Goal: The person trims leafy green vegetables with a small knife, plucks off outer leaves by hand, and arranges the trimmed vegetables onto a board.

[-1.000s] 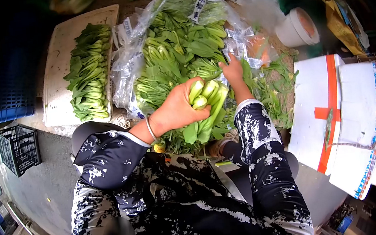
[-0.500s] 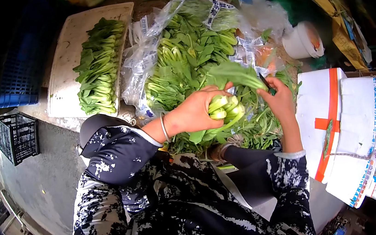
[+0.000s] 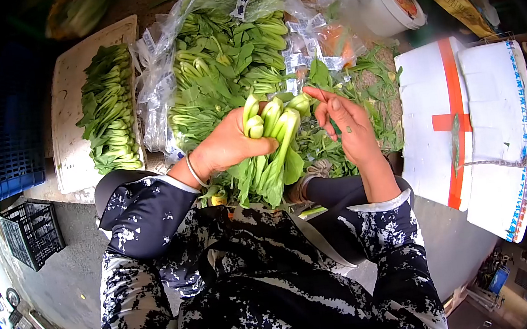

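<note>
In my left hand [image 3: 228, 142] is a bunch of bok choy [image 3: 280, 127], the pale stalk ends up and the leaves hanging down. My right hand [image 3: 349, 130] is just to the right of it, index finger reaching to the stalk end at the bunch's right side. Its other fingers are curled, and what they hold, if anything, is hidden. Behind the bunch, a clear plastic bag [image 3: 151, 93] lies open with piled bok choy [image 3: 219, 59] in it. Loose leaves and trimmings [image 3: 374, 80] cover the ground beyond and below my right hand.
A pale board [image 3: 67, 122] at left carries a row of bok choy [image 3: 108, 111]. Black crate [image 3: 32, 233] and blue crate [image 3: 14, 147] stand farther left. White foam boxes [image 3: 430, 119] with orange tape are at right, a white bucket [image 3: 386, 11] behind them.
The leafy stalk between my hands is now with the bunch. The bunch has turned, leaves downward. The small dark blade seen earlier at my right hand no longer shows. The view has shifted.
</note>
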Demonstrator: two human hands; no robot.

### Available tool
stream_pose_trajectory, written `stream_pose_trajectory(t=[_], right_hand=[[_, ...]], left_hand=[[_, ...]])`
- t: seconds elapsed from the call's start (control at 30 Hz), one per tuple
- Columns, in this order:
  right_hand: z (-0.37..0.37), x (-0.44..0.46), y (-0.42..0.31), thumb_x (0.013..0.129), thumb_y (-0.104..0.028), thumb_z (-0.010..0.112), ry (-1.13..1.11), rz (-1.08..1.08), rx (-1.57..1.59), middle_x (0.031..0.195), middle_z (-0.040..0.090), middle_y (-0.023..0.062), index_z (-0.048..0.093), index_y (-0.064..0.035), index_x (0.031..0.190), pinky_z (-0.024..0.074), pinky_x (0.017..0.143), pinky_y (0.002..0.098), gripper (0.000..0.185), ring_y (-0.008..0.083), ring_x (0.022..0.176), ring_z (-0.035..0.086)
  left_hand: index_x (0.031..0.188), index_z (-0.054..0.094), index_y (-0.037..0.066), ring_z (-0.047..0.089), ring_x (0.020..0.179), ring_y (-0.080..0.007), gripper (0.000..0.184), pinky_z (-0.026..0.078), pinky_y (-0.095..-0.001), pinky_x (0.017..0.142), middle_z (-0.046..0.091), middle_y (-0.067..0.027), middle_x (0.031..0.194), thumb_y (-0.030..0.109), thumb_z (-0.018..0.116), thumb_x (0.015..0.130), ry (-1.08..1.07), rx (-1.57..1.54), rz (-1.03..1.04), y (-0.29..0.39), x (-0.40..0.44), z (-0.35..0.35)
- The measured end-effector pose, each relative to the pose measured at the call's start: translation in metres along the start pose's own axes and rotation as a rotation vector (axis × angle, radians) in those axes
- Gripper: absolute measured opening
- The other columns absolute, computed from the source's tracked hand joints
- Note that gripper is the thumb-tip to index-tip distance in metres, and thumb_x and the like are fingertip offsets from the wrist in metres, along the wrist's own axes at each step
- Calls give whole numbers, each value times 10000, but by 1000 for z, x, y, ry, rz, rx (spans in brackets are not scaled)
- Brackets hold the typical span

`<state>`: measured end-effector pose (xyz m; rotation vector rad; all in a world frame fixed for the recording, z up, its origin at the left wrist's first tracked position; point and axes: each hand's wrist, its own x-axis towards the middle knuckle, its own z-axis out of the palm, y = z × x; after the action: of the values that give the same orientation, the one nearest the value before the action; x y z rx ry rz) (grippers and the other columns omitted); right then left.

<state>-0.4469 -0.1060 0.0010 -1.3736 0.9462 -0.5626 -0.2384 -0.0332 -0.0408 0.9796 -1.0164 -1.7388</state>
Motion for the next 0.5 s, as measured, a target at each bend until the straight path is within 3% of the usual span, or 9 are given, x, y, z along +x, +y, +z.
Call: stream_pose_trajectory(t=[0.07, 0.13, 0.33, 0.37, 0.47, 0.5], right_hand=[[0, -1, 2, 877, -267, 564, -49, 8, 70, 682, 455, -36, 550, -46, 1179, 324, 543, 176, 374, 33, 607, 388], [-1, -2, 9, 873, -262, 571, -102, -38, -54, 752, 525, -15, 489, -67, 1249, 386, 621, 185, 432, 39, 673, 450], [-3, -1, 4, 855, -225, 595, -68, 6, -196, 929, 617, 45, 502, -54, 1231, 409, 810, 213, 424, 81, 867, 526], [-4, 0, 3, 855, -225, 595, -65, 7, -195, 929, 617, 45, 502, -54, 1231, 409, 810, 213, 424, 81, 867, 526], [-9, 1, 4, 857, -226, 588, -115, 50, -52, 794, 595, 10, 521, -51, 1213, 422, 676, 185, 402, 55, 713, 512], [-13, 1, 6, 860, -223, 582, -165, 95, 82, 736, 554, -11, 527, -49, 1206, 387, 598, 172, 391, 43, 632, 463]], left_hand=[[1118, 519, 22, 531, 849, -69, 441, 432, -224, 781, 578, 11, 973, -11, 626, 691, -1, -108, -37, 9, -3, 1], [1120, 517, 18, 531, 855, -72, 444, 430, -226, 786, 576, 7, 982, -5, 628, 691, -8, -110, -30, 10, -3, 1], [1134, 505, -1, 528, 883, -89, 489, 426, -232, 800, 574, -13, 998, 13, 630, 662, -48, -99, -14, 8, -1, -5], [1134, 505, -1, 528, 883, -89, 489, 426, -232, 800, 574, -13, 998, 13, 630, 662, -50, -99, -16, 8, 0, -7], [1120, 508, 15, 532, 923, -127, 528, 417, -265, 838, 565, -34, 1022, 59, 656, 614, -67, -46, -61, 9, 2, -9], [1120, 508, 15, 532, 923, -127, 528, 417, -265, 838, 565, -34, 1022, 59, 656, 614, -70, -46, -64, 9, 2, -9]])
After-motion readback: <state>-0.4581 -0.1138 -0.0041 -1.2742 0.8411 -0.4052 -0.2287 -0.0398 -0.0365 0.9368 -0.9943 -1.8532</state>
